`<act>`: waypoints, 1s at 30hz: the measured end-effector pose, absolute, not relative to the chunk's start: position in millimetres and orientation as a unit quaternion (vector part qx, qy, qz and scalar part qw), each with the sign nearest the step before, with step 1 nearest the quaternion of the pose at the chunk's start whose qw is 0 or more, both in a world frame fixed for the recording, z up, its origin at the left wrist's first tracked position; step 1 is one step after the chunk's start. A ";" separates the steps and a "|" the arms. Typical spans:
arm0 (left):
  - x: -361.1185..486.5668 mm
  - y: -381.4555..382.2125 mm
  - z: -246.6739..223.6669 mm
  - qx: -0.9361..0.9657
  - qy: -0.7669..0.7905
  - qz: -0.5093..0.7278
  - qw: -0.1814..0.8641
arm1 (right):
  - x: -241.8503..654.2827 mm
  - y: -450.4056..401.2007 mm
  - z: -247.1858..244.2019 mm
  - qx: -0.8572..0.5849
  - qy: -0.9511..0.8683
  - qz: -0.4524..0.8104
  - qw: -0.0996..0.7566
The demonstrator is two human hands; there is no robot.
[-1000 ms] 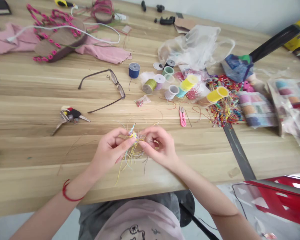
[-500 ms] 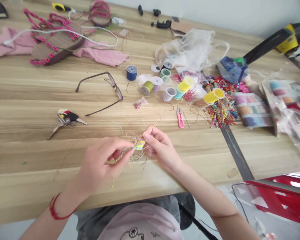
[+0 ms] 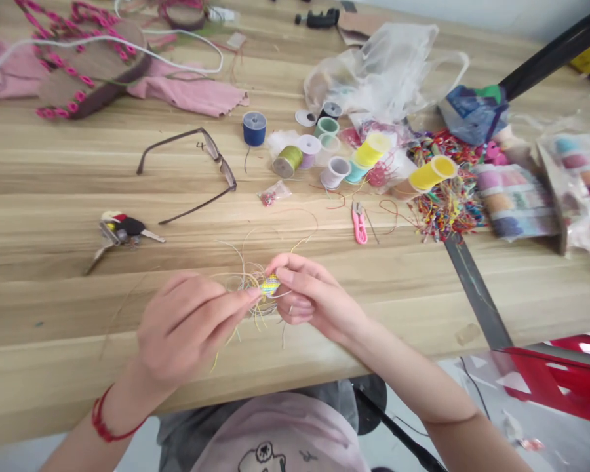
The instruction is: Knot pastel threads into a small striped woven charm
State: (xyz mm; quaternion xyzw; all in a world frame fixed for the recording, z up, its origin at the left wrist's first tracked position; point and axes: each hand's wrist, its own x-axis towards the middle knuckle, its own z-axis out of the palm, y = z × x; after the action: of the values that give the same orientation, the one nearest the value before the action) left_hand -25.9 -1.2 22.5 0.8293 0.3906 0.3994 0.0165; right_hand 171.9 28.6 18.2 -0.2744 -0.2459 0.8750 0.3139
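Observation:
Between my hands, just over the wooden table, is a small knotted piece [image 3: 270,286] in yellow and pale lilac, with many loose thread ends [image 3: 250,278] fanning out from it. My right hand [image 3: 314,292] grips its right end between thumb and forefinger, the other fingers curled. My left hand [image 3: 196,324] is pinched shut at the piece's left edge, on thread; which strand I cannot make out. A red string bracelet [image 3: 101,413] circles my left wrist.
Behind my hands lie pink thread snips [image 3: 358,224], glasses [image 3: 221,164] and keys [image 3: 122,229]. Several thread spools [image 3: 335,172] stand farther back, beside a white plastic bag [image 3: 373,72]. A heap of coloured threads [image 3: 450,210] lies right. The table's front edge [image 3: 295,387] runs near my body.
My left hand has turned, its back now more upward and its fingers closed at the knotted piece. The piece has shifted slightly left with my right hand. The camera view has also moved.

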 end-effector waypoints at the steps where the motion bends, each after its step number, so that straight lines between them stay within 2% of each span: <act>1: -26.1 -2.4 22.0 0.822 0.395 0.409 0.023 | 171.1 27.4 19.1 -0.272 -0.251 0.870 0.327; 7: -24.5 -8.6 20.3 0.788 0.441 0.421 0.088 | 169.0 20.8 17.2 -0.254 -0.307 0.829 0.392; 15: -24.6 -6.8 20.7 0.773 0.440 0.433 0.148 | 172.0 21.4 14.2 -0.244 -0.338 0.822 0.389; 30: -21.5 -1.6 24.4 0.774 0.424 0.455 0.118 | 169.6 22.3 9.1 -0.254 -0.346 0.809 0.401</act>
State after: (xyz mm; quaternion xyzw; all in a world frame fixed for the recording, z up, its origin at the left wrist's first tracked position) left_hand -21.5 -1.6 24.4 0.7741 0.4241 0.4548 0.1182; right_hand 169.6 22.3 9.1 -0.2544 -0.3463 0.8092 0.4008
